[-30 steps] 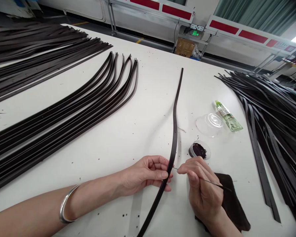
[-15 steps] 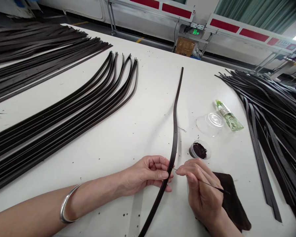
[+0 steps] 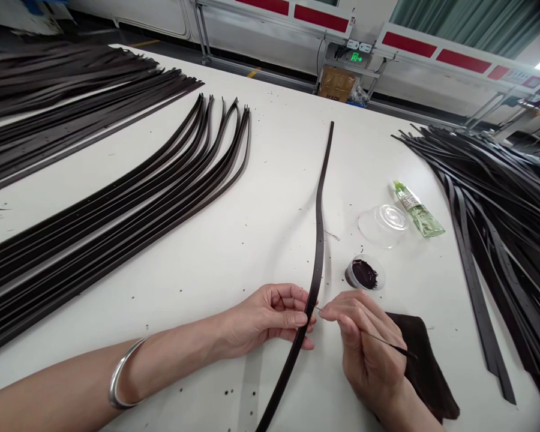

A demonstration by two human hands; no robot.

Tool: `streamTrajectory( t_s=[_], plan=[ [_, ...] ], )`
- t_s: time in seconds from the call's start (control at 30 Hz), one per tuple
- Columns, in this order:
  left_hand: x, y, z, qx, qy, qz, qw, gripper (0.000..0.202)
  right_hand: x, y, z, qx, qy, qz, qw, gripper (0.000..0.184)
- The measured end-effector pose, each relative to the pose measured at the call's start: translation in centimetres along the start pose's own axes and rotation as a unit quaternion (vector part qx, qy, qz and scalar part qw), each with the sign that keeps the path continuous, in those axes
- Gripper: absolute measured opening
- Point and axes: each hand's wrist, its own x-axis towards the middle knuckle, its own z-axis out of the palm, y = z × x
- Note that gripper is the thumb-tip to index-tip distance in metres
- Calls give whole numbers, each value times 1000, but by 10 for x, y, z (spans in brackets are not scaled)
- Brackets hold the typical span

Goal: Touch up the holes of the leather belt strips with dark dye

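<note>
My left hand (image 3: 270, 318) pinches a long, narrow dark brown leather strap (image 3: 317, 264) with punched holes, and the strap runs from the far table area down past the bottom of the view. My right hand (image 3: 369, 345) grips a thin pointed applicator (image 3: 378, 339), its fine tip close to the strap's edge just beside my left fingers. Next to my right hand sits a small round pot of dark paste (image 3: 364, 273). A dark cloth (image 3: 425, 366) lies under my right hand's side. A silver bangle (image 3: 126, 372) circles my left wrist.
Fanned rows of dark straps (image 3: 108, 216) cover the white table (image 3: 270, 198) at left, with more behind them (image 3: 63, 102). A loose heap of straps (image 3: 490, 204) lies at right. A clear plastic lid (image 3: 382, 225) and a green-labelled bottle (image 3: 418, 210) stand beyond the pot.
My right hand has shifted slightly left toward the strap, and the applicator's tail has swung lower. My left hand and the strap stay almost still, while the view has tilted slightly.
</note>
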Motion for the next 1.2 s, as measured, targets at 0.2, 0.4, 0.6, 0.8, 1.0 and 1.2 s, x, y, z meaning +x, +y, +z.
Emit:
streamTrajectory(
  t_s=[0.2,0.4,0.6,0.8,1.0,1.2],
  plan=[
    [0,0,-1,1,4,-2,1000,10,2,0,1,-3,1,10,1000,26],
    [0,0,-1,-5,2,-1,1000,10,-4,-1,-1,29,-5,49,998,25],
    [-1,-2,-4,-34,9,-3,999,14,-8,-2,-3,100,142,289,942,27],
    [-2,-1,-5,-27,3,-4,1000,16,1,5,9,218,45,397,890,17],
    [-4,-1,-2,-33,14,-22,999,18,18,21,4,230,68,403,883,26],
    [-5,-1,-2,-31,15,-32,999,18,28,32,-13,165,40,356,919,24]
  ],
)
